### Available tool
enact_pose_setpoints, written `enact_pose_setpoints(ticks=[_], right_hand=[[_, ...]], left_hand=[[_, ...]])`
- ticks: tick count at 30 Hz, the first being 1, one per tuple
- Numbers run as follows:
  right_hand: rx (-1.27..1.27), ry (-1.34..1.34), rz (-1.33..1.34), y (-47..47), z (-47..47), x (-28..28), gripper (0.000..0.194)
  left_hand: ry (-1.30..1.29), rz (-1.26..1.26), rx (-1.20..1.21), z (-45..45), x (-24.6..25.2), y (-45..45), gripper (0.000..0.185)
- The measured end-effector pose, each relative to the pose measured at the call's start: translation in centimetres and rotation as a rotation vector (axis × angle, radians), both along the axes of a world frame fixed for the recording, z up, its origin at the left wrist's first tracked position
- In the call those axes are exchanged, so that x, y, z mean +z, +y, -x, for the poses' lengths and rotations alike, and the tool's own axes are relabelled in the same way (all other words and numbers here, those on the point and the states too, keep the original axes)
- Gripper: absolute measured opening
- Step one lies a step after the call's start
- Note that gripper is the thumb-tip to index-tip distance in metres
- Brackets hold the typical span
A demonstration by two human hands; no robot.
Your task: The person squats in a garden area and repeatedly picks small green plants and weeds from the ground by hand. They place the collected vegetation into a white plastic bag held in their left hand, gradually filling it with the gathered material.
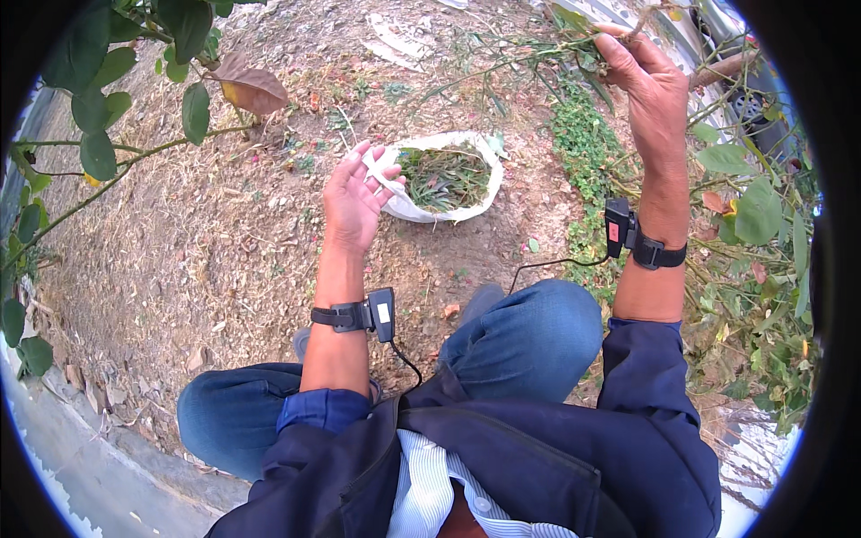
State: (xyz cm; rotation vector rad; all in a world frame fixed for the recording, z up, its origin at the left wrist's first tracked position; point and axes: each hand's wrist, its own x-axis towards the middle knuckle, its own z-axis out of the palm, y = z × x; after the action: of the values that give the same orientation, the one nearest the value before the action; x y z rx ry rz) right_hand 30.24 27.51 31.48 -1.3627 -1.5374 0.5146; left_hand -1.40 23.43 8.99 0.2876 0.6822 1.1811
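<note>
My right hand (642,77), at the upper right, is closed on a bunch of uprooted green weeds (572,54); the leafy stems spread to the left and the roots stick out past the fingers. My left hand (360,191) is at the near left rim of a white sack (496,181), palm turned up and fingers half curled. Its fingers overlap the sack's rim; a pale strip of the rim shows between them, and whether they grip it cannot be told. Inside the open-mouthed sack lie pulled green weeds (447,178).
Leafy branches (141,155) hang at the upper left, one with a brown leaf. Bushy stems (746,215) crowd the right side beside my forearm. Low green plants (585,141) grow right of the sack. A concrete edge (134,457) runs along the lower left; a parked vehicle (753,107) stands beyond the bushes.
</note>
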Motion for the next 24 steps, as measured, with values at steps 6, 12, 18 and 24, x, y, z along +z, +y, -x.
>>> enact_pose_setpoints(ticks=[6,12,18,24], right_hand=[[0.043,0.551,-0.022,-4.3,-4.3,-4.2,0.027],[-0.145,0.400,0.147,-6.5,-8.1,-10.5,0.025],[0.020,0.013,0.429,-4.2,-4.0,-16.6,0.021],[0.482,-0.647,0.198,1.0,4.5,-21.6,0.026]], left_hand=[[-0.068,-0.007,0.049,-0.1,-0.4,0.4,0.063],[-0.088,-0.018,0.054,-0.2,-0.4,0.7,0.071],[0.035,-0.107,-0.023,-0.5,0.2,0.9,0.082],[0.154,-0.182,-0.126,-1.3,1.1,0.6,0.079]])
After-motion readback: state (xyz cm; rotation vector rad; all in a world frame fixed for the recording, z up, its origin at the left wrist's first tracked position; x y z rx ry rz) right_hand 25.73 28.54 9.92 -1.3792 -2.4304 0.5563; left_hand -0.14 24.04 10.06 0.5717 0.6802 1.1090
